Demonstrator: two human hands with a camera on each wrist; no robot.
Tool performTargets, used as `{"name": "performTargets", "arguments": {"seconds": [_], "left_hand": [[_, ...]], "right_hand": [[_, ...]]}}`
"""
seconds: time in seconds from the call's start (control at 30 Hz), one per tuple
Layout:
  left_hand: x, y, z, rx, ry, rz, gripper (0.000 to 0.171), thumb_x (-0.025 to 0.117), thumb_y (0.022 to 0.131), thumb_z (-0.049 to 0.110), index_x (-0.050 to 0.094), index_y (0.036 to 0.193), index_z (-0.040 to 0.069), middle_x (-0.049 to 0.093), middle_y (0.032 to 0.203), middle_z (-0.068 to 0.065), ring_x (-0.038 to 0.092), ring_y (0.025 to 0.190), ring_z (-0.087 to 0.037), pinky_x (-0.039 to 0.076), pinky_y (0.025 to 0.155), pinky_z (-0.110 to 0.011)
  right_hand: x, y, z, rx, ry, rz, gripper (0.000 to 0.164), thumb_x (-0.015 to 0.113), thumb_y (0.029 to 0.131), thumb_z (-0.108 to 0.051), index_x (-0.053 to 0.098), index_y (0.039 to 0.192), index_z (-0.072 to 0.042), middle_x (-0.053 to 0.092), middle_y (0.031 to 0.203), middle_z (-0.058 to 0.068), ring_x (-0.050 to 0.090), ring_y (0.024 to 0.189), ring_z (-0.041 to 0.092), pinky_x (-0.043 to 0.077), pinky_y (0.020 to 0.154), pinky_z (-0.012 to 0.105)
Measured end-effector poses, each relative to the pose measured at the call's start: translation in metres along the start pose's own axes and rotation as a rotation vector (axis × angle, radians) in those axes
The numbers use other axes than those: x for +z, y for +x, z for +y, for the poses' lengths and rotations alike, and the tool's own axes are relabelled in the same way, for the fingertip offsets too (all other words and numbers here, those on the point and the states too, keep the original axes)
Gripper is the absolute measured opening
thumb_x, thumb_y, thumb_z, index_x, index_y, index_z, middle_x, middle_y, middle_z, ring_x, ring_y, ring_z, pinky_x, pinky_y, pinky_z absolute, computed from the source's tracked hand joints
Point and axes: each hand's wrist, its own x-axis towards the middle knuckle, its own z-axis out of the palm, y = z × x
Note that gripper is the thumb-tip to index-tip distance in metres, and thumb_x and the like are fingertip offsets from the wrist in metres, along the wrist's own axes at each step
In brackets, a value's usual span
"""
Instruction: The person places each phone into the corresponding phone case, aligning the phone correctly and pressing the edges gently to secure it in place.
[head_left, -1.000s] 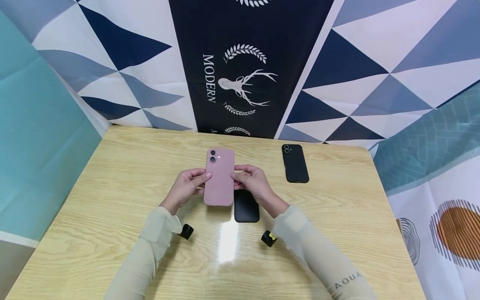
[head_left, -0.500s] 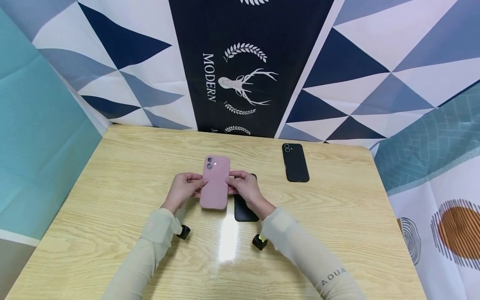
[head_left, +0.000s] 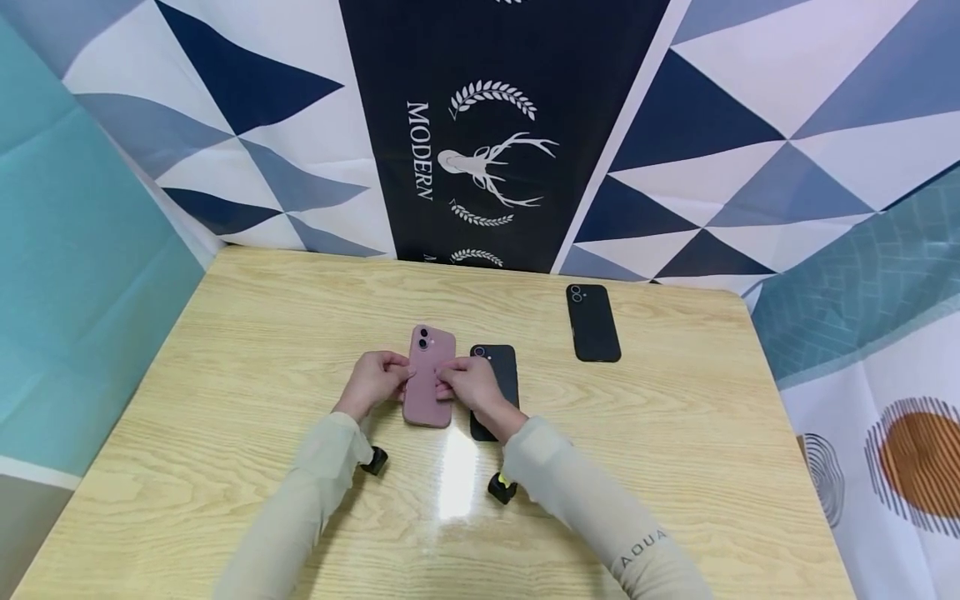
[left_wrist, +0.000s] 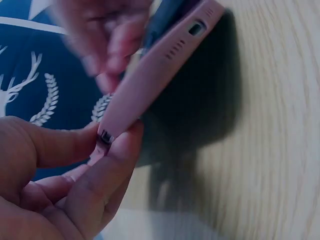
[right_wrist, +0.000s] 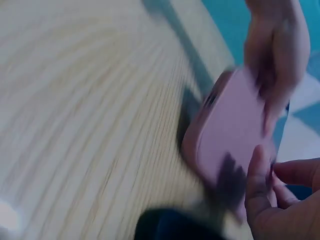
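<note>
A pink phone case (head_left: 427, 408), back up with two camera rings at its upper left, is tilted just above the table. Its left edge is pinched between thumb and fingers of my left hand (head_left: 372, 379); the left wrist view shows that grip close up by a small side slot. My right hand (head_left: 476, 385) is over the case's right side, thumb and fingers loosely bent, casting a shadow on the pink back. The right wrist view has the right hand (right_wrist: 285, 200) close at the near edge, blurred. Partly beneath the right wrist lies a black phone (head_left: 506, 367).
Another black phone (head_left: 594, 323) lies farther back on the right. All lie on a light wood table (head_left: 285, 317) with a glossy reflection in front. Patterned cloth (head_left: 480, 125) rises behind the table's back edge. Small black wrist devices (head_left: 501, 487) hang below the sleeves.
The pink case has come down and toward the table, slightly left. My right hand has shifted left from its right edge to over its back, uncovering the nearby black phone's camera end.
</note>
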Motion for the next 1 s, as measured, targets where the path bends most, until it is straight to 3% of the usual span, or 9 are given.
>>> {"name": "performTargets", "arguments": {"seconds": [0.1,0.37,0.53,1.0], "left_hand": [[0.006,0.002,0.000,-0.009,0.009,-0.002,0.025,0.058,0.091,0.007,0.060,0.110,-0.009,0.065,0.088,-0.015,0.058,0.063,-0.010,0.056,0.059,-0.025],[0.003,0.003,-0.003,-0.023,0.046,0.000,0.026,0.054,0.093,0.007,0.060,0.113,-0.009,0.065,0.095,-0.019,0.060,0.071,-0.013,0.056,0.062,-0.025],[0.001,0.007,-0.009,-0.020,0.025,-0.002,0.029,0.051,0.094,0.005,0.057,0.117,-0.012,0.065,0.095,-0.021,0.060,0.069,-0.012,0.057,0.061,-0.024],[-0.003,0.010,-0.014,-0.053,-0.087,-0.010,0.027,0.053,0.093,0.004,0.057,0.114,-0.013,0.064,0.084,-0.013,0.058,0.064,-0.009,0.057,0.059,-0.022]], "right_hand": [[0.006,-0.003,-0.001,0.004,-0.039,-0.013,0.019,0.055,0.092,-0.004,0.065,0.100,0.010,0.063,0.070,0.007,0.061,0.052,0.006,0.059,0.062,0.025],[-0.003,0.002,0.003,-0.036,-0.209,0.099,0.023,0.058,0.091,-0.009,0.065,0.106,0.006,0.070,0.084,0.016,0.063,0.053,0.007,0.058,0.059,0.024],[-0.005,0.008,0.003,-0.022,-0.209,0.120,0.022,0.059,0.089,-0.006,0.062,0.107,0.006,0.070,0.082,0.015,0.061,0.052,0.007,0.058,0.056,0.024],[-0.008,0.013,0.001,0.022,-0.314,0.062,0.014,0.058,0.089,-0.003,0.066,0.095,0.006,0.069,0.072,0.014,0.062,0.049,0.008,0.057,0.053,0.022]]}}
